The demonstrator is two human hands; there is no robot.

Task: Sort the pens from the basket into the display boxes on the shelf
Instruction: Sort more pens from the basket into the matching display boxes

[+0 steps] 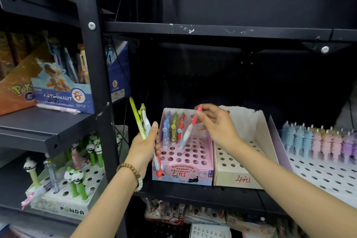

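Now the right hand [214, 123] pinches a red-capped pen [190, 128], tilted, tip over the pink display box [193, 172]. Left hand [144, 146] is closed around several pens [142, 120].

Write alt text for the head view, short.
A right hand lowers a red-capped pen toward the holes of a pink display box on a black shelf, while the left hand grips several more pens.

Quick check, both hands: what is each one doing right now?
Left hand: closed around a bundle of pens, held upright beside the pink display box.
Right hand: pinching a red-capped pen, tilted, tip down over the pink box's holes.
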